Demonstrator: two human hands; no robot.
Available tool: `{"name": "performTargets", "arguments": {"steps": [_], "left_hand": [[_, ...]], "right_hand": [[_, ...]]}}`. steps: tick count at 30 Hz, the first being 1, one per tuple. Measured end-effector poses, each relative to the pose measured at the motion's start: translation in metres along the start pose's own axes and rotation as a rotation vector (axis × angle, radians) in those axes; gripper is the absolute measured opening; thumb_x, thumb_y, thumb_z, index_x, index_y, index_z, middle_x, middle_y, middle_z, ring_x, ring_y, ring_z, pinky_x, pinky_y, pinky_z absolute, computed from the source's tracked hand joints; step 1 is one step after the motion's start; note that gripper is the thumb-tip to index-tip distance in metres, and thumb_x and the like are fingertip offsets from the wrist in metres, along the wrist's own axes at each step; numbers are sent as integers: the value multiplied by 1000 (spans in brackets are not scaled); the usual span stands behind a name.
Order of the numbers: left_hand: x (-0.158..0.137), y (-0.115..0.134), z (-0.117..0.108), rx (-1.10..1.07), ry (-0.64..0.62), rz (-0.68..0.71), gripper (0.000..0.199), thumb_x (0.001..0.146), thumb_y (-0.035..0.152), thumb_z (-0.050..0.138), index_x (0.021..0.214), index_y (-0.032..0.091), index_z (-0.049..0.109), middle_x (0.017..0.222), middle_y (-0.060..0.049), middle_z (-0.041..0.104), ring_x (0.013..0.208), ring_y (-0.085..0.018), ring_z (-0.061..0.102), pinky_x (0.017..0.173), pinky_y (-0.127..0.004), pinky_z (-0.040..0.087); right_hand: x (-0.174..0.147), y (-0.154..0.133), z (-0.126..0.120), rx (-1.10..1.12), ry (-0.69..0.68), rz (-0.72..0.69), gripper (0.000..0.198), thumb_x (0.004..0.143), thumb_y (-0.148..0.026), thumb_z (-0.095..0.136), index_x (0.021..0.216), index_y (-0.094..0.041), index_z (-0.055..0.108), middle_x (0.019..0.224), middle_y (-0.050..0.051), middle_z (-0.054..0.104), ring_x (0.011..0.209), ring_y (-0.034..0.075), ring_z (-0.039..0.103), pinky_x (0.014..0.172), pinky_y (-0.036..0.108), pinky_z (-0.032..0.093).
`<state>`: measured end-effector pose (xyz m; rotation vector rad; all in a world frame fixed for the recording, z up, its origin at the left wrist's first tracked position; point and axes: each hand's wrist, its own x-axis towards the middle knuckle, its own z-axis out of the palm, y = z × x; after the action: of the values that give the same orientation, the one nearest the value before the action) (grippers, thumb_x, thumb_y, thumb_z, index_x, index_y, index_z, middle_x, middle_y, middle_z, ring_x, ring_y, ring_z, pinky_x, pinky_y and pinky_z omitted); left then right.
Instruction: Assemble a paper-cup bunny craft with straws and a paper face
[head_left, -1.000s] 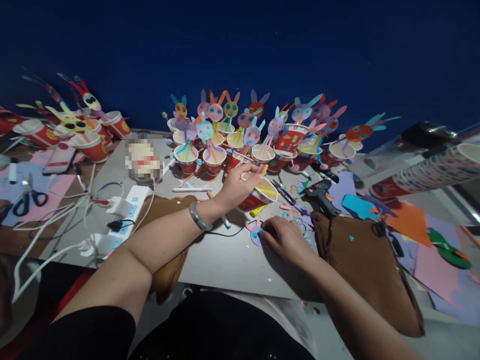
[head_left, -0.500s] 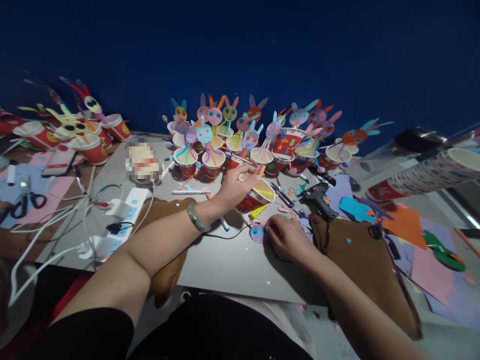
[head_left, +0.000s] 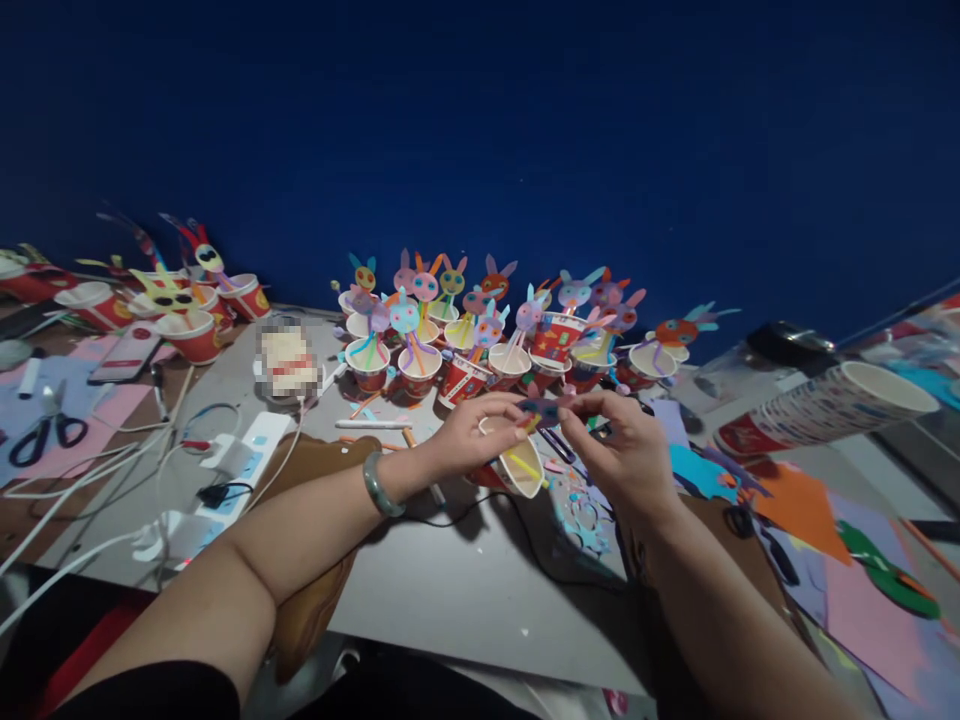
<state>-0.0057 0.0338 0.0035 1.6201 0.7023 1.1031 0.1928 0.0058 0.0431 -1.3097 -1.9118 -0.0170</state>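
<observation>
A red-and-white paper cup (head_left: 529,473) tilts below my left hand (head_left: 480,437), with a yellow paper strip (head_left: 525,466) inside it. My left thumb and fingers close on the strip's upper end, above the cup's rim. In a pinch, my right hand (head_left: 622,445) holds a small purple paper rabbit face (head_left: 538,411) by its right side. The face meets my left fingertips at the strip; whether it is joined there I cannot tell. Behind my hands stand several paper cups (head_left: 465,380) with paper rabbit heads on strips.
A power strip (head_left: 240,480) with white cables lies left, near scissors (head_left: 49,435). At right are a stack of paper cups (head_left: 817,405), an orange sheet (head_left: 802,515) and a brown cloth (head_left: 697,570). Paper scraps (head_left: 585,510) and a black cord (head_left: 532,545) lie in front.
My right hand has lifted the rabbit face from the table up to my left fingertips. The cup tips more toward me. The head view has tilted up slightly.
</observation>
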Motion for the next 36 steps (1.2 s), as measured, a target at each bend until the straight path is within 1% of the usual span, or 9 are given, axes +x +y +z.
{"name": "performTargets", "arguments": {"steps": [3,5,10,14,20,24,27,32,36], "left_hand": [[-3,0,2,44,17,35,18,80,30,65,88,15,71,99,-9,72,96,-21,68,89,-32,50],[-5,0,4,58,24,43,18,82,30,63,90,15,71,94,-8,73,90,-19,68,84,-29,50],[-8,4,6,95,16,-6,17,83,30,63,90,16,70,97,-7,73,92,-19,67,85,-28,49],[-10,6,9,107,-2,-42,17,84,31,63,88,16,71,93,-7,72,87,-18,66,81,-28,48],[-12,2,13,106,-20,-64,19,85,33,63,89,16,72,91,-7,72,85,-18,64,80,-27,48],[-13,3,15,17,-1,-162,22,84,36,64,88,15,70,87,-6,70,81,-16,63,74,-26,48],[-12,4,14,-66,48,-258,26,82,40,66,87,14,69,81,-4,67,73,-14,60,68,-24,46],[-9,2,14,-128,108,-277,25,79,38,68,87,15,69,84,-3,68,78,-14,60,74,-25,47],[-8,3,15,-199,109,-334,26,77,40,70,85,15,67,77,-1,64,70,-12,56,68,-23,45]], "right_hand": [[2,1,6,74,-3,51,15,86,-32,63,74,-22,62,71,1,69,65,17,62,67,31,46],[1,4,9,155,-15,113,15,84,-31,65,73,-21,64,70,1,69,63,16,62,65,30,47],[-2,13,15,355,-39,261,15,82,-35,69,80,-20,71,74,2,72,68,17,64,67,30,51],[-5,15,15,435,-35,323,21,87,-40,65,82,-21,72,78,4,73,72,18,66,70,32,51],[-8,15,14,465,-18,284,17,87,-37,64,80,-22,70,80,4,73,78,20,67,76,34,53],[-7,14,14,468,-11,282,15,87,-34,64,80,-22,71,81,4,73,80,20,67,79,34,52],[-4,12,14,472,-97,301,16,83,-37,68,85,-22,72,82,3,73,77,19,67,75,32,52],[-3,10,16,504,-308,285,20,81,-39,70,78,-20,68,72,1,68,67,15,60,65,27,49],[-5,12,21,556,-314,276,23,83,-42,69,77,-20,66,73,1,66,67,15,58,64,27,48]]}}
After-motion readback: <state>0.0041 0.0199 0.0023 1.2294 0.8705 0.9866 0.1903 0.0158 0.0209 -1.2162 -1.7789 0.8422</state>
